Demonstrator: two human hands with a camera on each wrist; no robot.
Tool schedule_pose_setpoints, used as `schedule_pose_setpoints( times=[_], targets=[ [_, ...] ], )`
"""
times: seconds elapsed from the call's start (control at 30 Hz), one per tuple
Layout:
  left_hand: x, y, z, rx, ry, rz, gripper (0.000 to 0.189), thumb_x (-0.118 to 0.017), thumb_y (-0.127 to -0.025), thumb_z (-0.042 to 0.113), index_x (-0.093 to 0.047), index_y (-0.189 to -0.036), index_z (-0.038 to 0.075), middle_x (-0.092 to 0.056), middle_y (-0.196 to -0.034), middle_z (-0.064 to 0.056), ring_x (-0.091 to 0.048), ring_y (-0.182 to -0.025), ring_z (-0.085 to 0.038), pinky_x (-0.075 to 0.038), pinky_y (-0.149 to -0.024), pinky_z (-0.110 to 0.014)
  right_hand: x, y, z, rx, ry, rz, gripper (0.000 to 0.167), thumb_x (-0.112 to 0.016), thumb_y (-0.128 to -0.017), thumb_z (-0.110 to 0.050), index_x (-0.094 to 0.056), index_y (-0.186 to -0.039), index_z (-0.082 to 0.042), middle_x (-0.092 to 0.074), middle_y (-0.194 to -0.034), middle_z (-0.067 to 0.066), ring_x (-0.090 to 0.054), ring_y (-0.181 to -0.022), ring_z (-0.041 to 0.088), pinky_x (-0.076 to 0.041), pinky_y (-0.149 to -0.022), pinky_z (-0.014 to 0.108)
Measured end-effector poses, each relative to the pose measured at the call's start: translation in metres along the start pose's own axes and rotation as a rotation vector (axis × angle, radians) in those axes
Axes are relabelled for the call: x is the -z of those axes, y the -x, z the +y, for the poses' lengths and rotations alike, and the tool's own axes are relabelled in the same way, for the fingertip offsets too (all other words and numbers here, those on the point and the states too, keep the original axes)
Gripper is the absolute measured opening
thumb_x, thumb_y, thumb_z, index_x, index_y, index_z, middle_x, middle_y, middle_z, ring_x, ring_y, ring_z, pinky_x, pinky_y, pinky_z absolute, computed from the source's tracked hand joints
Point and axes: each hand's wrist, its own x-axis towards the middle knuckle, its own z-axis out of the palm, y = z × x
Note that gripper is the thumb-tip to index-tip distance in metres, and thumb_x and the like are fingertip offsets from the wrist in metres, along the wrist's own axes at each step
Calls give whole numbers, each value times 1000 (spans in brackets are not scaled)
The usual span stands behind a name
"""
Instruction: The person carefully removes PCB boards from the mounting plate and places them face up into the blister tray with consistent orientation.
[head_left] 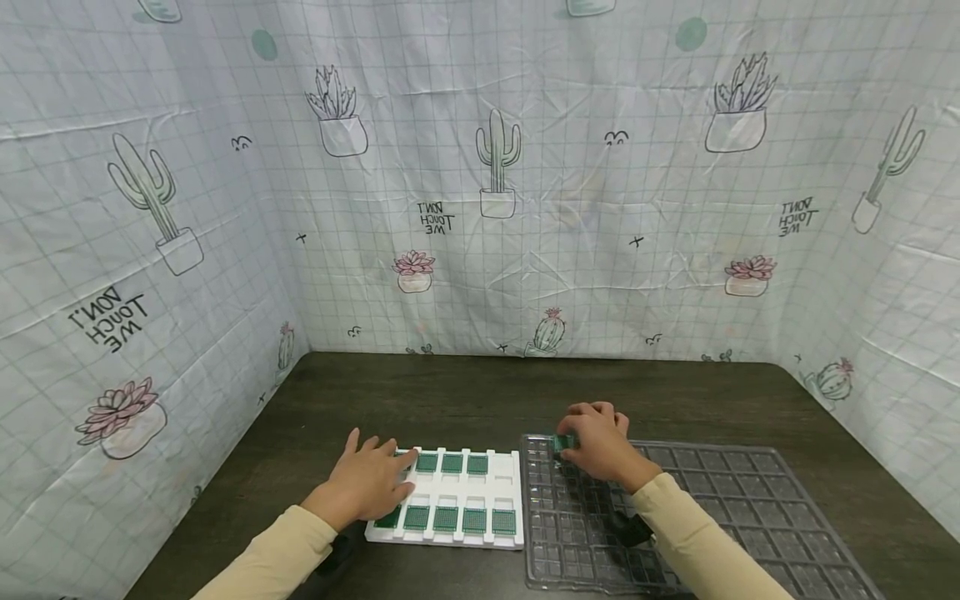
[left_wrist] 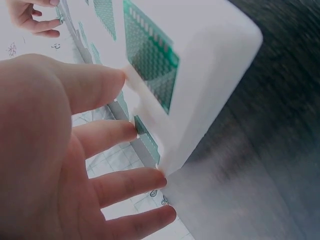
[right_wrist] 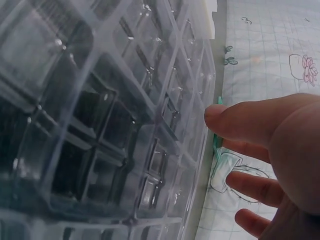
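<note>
My left hand [head_left: 365,479] touches the left end of a white foam tray [head_left: 506,468], its fingers spread straight. Small green circuit boards [head_left: 446,520] sit in two rows of slots there; the left wrist view shows one board [left_wrist: 150,60] close by the thumb. Over the far left corner of a transparent plastic tray [head_left: 738,492], my right hand [head_left: 600,442] pinches a green circuit board [head_left: 561,444] between thumb and fingers. From the right wrist, only a thin green edge of this board [right_wrist: 216,142] shows behind the thumb.
The plastic tray is divided into many square compartments and lies right beside the foam tray. Both rest on a dark wooden table [head_left: 450,400]. A cactus-print cloth [head_left: 570,242] hangs around the back and sides.
</note>
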Motion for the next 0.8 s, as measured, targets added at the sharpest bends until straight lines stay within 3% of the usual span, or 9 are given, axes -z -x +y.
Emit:
schedule_pose_setpoints(
  times=[0.8],
  targets=[
    [-2,1,0,-2,-26,10,52,-57,-96,46,-53,-142,23,-52,-145,-14,-37,-140,-46,-16,-115,-68,-3,0,-1,-17,-7,-36,22,-78,-82,-19,-72,-104,-18,-53,-140,18,-34,-130,48,-24,-92,64]
  ],
)
